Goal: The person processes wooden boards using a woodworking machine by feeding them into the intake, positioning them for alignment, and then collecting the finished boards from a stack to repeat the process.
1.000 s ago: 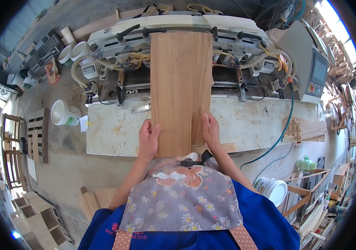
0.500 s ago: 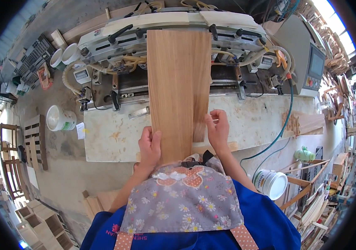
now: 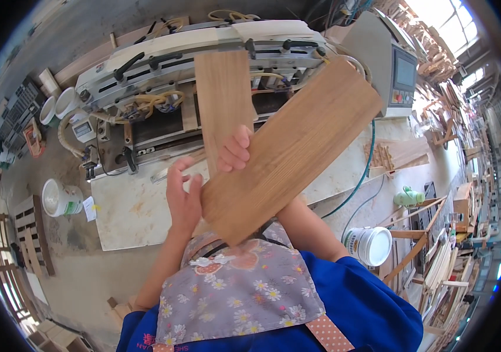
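Observation:
A wide brown wooden board point(image 3: 297, 146) slants up to the right in front of me. My right hand point(image 3: 236, 151) holds it; the forearm passes beneath the board and the fingers curl over its left edge. The palm is hidden. Behind it, a second wooden board point(image 3: 222, 88) points away from me toward the machine, its near end covered by the slanted one. My left hand point(image 3: 183, 196) is beside the slanted board's near left corner. Its fingers are parted and hold nothing; whether the thumb touches the board I cannot tell.
A long machine point(image 3: 162, 61) with black clamp levers and hoses spans the far side, with a control panel point(image 3: 404, 76) at its right. Below is a stained pale tabletop point(image 3: 127, 205). White buckets point(image 3: 373, 246) stand on either side, and stacked timber point(image 3: 444, 264) lies at right.
The wide board has swung from lengthwise to a slant up to the right, exposing more of the second board. My left hand has let go of its edge; my right hand now grips it from below.

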A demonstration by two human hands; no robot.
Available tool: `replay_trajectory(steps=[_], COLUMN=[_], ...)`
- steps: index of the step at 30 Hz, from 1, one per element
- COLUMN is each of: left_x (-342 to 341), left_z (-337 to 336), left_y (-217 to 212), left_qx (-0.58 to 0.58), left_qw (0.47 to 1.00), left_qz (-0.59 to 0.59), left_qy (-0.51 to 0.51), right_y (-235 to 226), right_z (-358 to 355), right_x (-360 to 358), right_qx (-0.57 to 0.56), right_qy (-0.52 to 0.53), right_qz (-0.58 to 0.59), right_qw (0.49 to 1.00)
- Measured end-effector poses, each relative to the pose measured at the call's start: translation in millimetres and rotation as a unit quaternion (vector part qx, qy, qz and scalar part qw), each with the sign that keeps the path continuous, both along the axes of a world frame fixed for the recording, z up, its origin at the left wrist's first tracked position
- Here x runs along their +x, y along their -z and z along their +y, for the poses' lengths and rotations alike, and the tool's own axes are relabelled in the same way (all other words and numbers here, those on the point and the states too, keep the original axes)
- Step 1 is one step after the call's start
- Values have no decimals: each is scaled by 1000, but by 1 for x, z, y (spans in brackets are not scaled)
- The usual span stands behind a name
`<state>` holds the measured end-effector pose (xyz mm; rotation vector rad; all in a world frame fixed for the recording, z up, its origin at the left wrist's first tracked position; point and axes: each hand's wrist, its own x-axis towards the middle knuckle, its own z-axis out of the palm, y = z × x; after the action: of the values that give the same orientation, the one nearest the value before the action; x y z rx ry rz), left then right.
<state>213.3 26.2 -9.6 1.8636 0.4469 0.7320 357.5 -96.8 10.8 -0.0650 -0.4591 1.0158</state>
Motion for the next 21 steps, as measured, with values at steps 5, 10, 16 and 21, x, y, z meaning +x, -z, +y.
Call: replay_trajectory(steps=[5, 10, 16, 21], left_x=[40, 66, 70, 59], left_z=[26, 23, 9, -2], left_y=[82, 78, 85, 78], left_qx=[-56, -222, -388, -320], left_qw=[992, 932, 901, 942], left_qz=[105, 252, 119, 33], left_qy=[38, 135, 156, 94], right_y=[6, 8, 11, 18], right_z=[-17, -33, -45, -52], right_x=[26, 27, 15, 18], right_qx=[52, 50, 61, 56], right_qy=[-59, -55, -68, -49], right_qz=[-65, 12, 121, 135], right_qw=[995, 997, 988, 988])
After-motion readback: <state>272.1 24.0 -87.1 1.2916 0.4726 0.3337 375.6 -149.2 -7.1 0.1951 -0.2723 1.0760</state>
